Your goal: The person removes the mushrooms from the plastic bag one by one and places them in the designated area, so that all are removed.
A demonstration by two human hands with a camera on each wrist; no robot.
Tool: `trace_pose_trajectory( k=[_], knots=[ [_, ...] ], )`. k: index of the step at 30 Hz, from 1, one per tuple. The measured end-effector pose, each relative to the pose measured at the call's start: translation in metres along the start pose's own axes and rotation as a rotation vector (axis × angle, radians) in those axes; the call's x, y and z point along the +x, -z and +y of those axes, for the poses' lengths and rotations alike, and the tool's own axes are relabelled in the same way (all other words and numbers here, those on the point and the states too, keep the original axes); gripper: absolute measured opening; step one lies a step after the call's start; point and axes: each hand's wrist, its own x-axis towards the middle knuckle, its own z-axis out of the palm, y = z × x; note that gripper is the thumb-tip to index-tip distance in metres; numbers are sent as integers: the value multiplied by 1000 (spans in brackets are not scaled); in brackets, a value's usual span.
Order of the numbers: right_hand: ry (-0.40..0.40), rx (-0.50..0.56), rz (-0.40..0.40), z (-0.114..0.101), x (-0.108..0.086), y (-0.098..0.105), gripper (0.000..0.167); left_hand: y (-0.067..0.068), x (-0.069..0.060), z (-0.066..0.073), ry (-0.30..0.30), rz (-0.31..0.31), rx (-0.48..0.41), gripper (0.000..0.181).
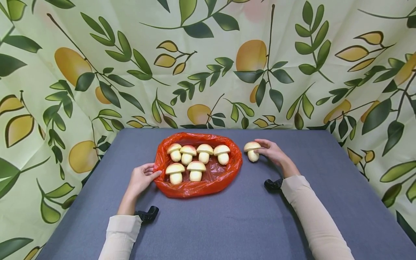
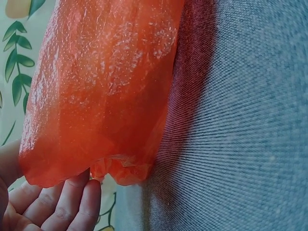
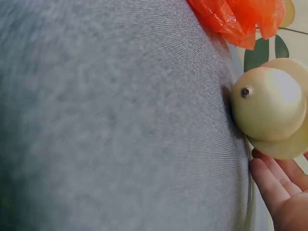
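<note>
Your left hand (image 1: 140,177) pinches the left edge of the red plastic bag (image 1: 198,190), thumb on one face of the film and fingers on the other, with barely a gap between them. Your right hand (image 1: 274,153) holds a toy mushroom (image 1: 252,153) just beyond the bag's right rim, thumb against the stem and at least one finger over the cap. That grip is only as wide as the mushroom, and the fingers look lightly bent rather than wrapped round it. Whether the stem touches the grey tablecloth (image 1: 208,231) or hangs slightly above it, you cannot tell from these views.

Inside the bag lie six more toy mushrooms (image 1: 204,153), four along the far side and two nearer you, with bare red film at the near right.

Watch the light hold on the smooth, rounded cap: if the thumb slides off the stem, the mushroom could tip or roll across the cloth. The bag's wall is thin and soft, so a low pass over the right rim could snag the cap and fold the film inward. A hard pull with your left hand could stretch or tear the edge, or drag the whole bag and topple the mushrooms inside. Letting go there might let that side sag.
</note>
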Motion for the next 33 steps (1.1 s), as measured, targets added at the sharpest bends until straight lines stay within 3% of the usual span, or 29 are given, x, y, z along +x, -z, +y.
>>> trace_pose_trajectory(
  k=[11, 20, 33],
  knots=[
    [-37, 35, 21, 3, -9, 6, 68, -1, 1, 0, -10, 6, 8, 43],
    [19, 118, 32, -3, -19, 6, 70, -1, 0, 0, -10, 6, 11, 42],
    [79, 108, 65, -14, -34, 11, 69, -2, 1, -2, -17, 7, 23, 43]
  ],
)
